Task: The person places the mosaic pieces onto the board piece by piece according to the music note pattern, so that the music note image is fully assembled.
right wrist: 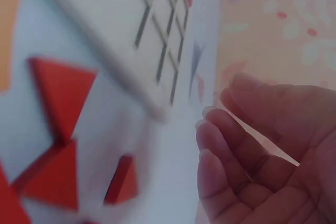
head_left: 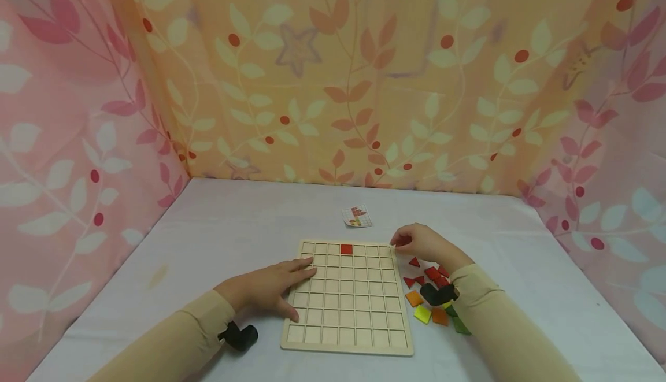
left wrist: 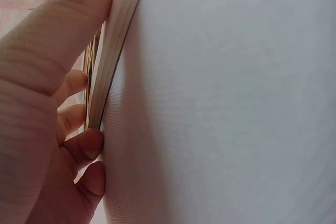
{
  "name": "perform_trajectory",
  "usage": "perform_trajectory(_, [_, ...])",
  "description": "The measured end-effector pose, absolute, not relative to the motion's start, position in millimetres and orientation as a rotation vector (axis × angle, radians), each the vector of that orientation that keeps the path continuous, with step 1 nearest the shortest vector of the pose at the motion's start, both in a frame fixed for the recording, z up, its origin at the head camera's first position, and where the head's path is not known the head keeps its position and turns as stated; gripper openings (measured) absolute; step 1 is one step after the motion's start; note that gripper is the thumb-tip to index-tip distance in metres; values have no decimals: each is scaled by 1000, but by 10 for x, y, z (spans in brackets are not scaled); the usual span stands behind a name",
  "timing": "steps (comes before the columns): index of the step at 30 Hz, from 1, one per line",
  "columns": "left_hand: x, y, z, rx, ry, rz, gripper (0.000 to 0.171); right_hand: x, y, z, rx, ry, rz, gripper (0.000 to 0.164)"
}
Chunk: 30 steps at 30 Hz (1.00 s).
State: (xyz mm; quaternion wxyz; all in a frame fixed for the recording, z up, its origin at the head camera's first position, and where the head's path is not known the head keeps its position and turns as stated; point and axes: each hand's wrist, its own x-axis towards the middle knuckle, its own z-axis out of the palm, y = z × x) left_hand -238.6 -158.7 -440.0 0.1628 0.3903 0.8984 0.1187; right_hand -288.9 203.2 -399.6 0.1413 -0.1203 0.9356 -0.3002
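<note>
A pale wooden board [head_left: 346, 349] with a grid of shallow square cells lies on the white table. One red square tile [head_left: 346, 249] sits in its top row. My left hand [head_left: 267, 288] rests along the board's left edge, fingers over the grid; in the left wrist view its thumb [left wrist: 58, 35] lies against the board's side. Beside the top right corner is my right hand [head_left: 424, 243], its fingers loosely bent. The right wrist view shows a gap between thumb and fingers [right wrist: 212, 174], with nothing held. Red triangle pieces [right wrist: 63, 95] lie on the table below that hand.
Right of the board is a loose group of pieces, including an orange tile [head_left: 414, 298], a yellow tile [head_left: 422, 314] and a green piece [head_left: 461, 325], partly under the right forearm. A small printed card [head_left: 356, 216] lies beyond the board. Patterned fabric [head_left: 333, 81] encloses the table's back and sides.
</note>
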Motion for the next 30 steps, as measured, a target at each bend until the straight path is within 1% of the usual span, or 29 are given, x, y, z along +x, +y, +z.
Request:
perform_trajectory(3, [-2383, -1584, -4390, 1104, 2565, 331, 99, -2867, 2141, -4026, -294, 2690, -864, 10])
perform_trajectory(10, [-2384, -1576, -4378, 1098, 2572, 324, 99, -2883, 2339, -4098, -280, 2711, -808, 10])
perform_trajectory(13, [-2383, -1576, -4383, 1099, 2572, 332, 99, -2894, 2390, -4134, -223, 2699, -798, 10])
perform_trajectory(19, [-2377, -1578, -4384, 1110, 2567, 335, 99, -2906, 2423, -4211, -124, 2691, -768, 16])
perform_trajectory(24, [-2372, -1582, -4368, 1104, 2568, 335, 99, -2895, 2415, -4222, -143, 2685, -803, 15])
perform_trajectory(30, [-2365, -1591, -4381, 1111, 2569, 326, 99, -2876, 2394, -4241, -136, 2674, -820, 17])
